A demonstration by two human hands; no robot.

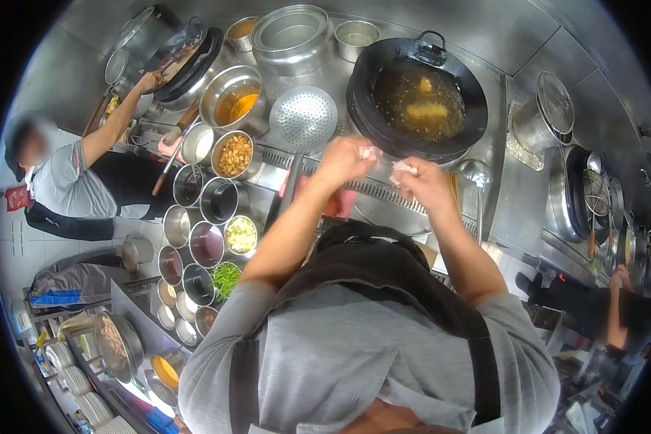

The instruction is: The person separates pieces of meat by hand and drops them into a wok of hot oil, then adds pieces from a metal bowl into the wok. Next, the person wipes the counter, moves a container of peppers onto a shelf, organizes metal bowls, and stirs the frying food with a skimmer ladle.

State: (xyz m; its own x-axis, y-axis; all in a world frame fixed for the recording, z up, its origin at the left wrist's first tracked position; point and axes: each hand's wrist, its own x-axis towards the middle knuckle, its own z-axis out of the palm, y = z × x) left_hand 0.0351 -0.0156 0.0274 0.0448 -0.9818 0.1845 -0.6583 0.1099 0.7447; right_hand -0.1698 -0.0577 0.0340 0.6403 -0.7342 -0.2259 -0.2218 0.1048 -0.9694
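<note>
My left hand point(346, 160), its fingers closed, grips a pale pinkish lump point(369, 153) that could be raw meat, though blur hides its kind. My right hand point(425, 181) pinches a similar pale pinkish piece point(403, 169). Both hands are at the near side of a black wok point(357, 98), apart from each other. Inside the wok, bubbling oil point(394, 90) surrounds golden fried pieces point(427, 111). Left of the wok lies a perforated metal skimmer point(304, 118), its handle running down beside my left forearm. A ladle point(476, 172) rests right of my right hand.
On the left stand several metal pots, with nuts point(235, 155), chopped pale vegetables point(241, 236) and green slices point(226, 278). A large lidded pot point(290, 32) is behind the skimmer. One co-worker point(72, 181) reaches into another wok; another person point(579, 311) stands far right.
</note>
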